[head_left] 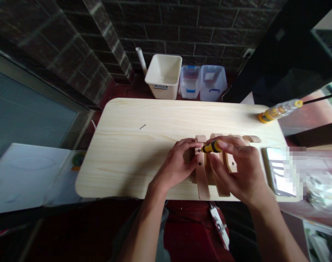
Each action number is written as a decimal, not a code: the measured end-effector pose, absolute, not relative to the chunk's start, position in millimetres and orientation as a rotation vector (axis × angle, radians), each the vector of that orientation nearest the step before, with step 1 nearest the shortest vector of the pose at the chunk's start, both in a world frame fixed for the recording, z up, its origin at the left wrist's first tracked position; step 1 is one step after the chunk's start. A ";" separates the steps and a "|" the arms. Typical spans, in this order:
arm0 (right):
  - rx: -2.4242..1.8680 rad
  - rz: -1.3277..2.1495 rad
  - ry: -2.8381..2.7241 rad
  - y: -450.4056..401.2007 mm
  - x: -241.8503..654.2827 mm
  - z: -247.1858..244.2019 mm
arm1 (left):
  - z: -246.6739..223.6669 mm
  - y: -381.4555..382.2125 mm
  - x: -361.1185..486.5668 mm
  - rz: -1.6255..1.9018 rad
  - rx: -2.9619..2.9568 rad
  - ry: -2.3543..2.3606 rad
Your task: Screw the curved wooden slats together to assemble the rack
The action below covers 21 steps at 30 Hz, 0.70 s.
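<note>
A wooden piece made of several curved slats (202, 182) lies near the front edge of the light wood table (122, 145). My right hand (237, 163) is wrapped round a yellow and black screwdriver (212, 147), whose tip points left at a dark screw (198, 150) on the leftmost slat. On the left side of that slat, my left hand (181, 160) grips the wood between thumb and fingers. Another dark hole or screw shows lower on the same slat. My right hand hides part of the middle slats.
A small thin metal piece (142, 126) lies left of centre. A clear and yellow bottle-shaped container (277, 111) is at the back right, a phone-like device (279, 173) at the right. Behind the table are a cream bin (164, 72) and two clear boxes (213, 82).
</note>
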State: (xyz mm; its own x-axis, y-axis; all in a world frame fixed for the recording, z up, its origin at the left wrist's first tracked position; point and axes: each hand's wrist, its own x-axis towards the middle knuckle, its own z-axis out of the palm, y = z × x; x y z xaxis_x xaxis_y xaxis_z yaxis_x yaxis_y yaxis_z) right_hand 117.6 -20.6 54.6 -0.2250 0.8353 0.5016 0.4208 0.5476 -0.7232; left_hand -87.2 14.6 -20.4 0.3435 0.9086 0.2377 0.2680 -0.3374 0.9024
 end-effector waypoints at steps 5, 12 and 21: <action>-1.070 0.614 -1.806 -19.5 117.4 52.8 | -19.1 14.3 -87.2 1.004 1.795 1.046; -1.073 0.588 -1.805 -20.9 116.6 54.8 | -18.3 14.8 -86.6 1.008 1.779 1.035; -1.101 0.652 -1.760 -18.9 119.0 52.0 | -17.8 14.2 -87.0 0.999 1.803 1.059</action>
